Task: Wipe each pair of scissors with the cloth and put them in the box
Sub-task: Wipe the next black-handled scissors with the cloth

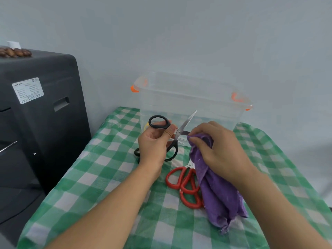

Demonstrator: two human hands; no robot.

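Note:
My left hand (154, 142) grips a pair of black-handled scissors (186, 124) by one handle loop, blades spread apart and raised in front of the box. One blade points up and right; the other runs sideways into the purple cloth (217, 187). My right hand (218, 150) pinches that cloth around this blade, and the rest of the cloth hangs down to the table. The clear plastic box (190, 103) with orange latches stands behind. Red-handled scissors (183, 180) lie on the checked tablecloth, partly under the cloth. Something yellow shows through the box wall near my left hand.
A green and white checked tablecloth (100, 177) covers the table. A large black appliance (36, 112) with a white label stands close to the table's left side. A pale wall is right behind the box.

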